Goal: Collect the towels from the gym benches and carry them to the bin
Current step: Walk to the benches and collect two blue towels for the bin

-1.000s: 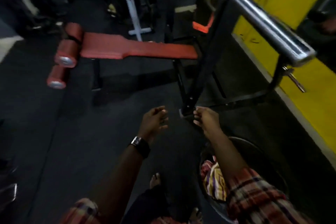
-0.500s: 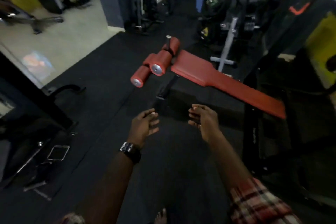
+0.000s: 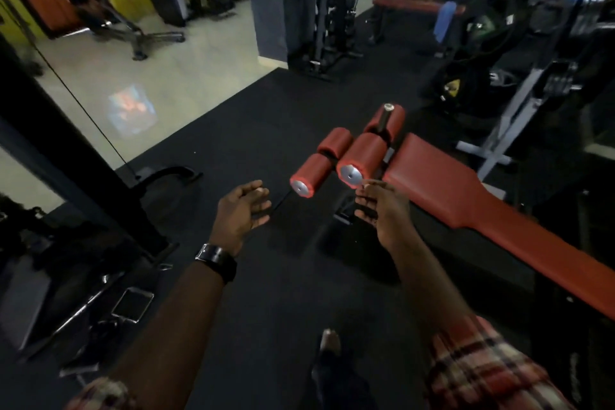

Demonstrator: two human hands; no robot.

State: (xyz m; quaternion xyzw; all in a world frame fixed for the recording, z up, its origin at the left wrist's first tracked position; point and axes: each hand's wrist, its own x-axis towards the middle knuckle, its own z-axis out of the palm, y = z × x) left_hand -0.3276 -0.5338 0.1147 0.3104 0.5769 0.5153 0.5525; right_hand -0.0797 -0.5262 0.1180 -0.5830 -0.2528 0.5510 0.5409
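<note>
While I'm standing on the black floor mat (image 3: 283, 293), my left hand (image 3: 241, 210) and right hand (image 3: 382, 213) are out in front, apart, fingers loose, both empty. The red sit-up bench (image 3: 466, 206) is just right of them. A blue towel (image 3: 445, 22) hangs over the far worktop (image 3: 409, 5), beside the weight rack (image 3: 332, 10).

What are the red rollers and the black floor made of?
The red rollers are probably padding wrapped in smooth vinyl: soft rounded edges, slight sheen. Their end caps look like bright metal. The black floor seems to be matte rubber matting: dull, no glare.
</note>
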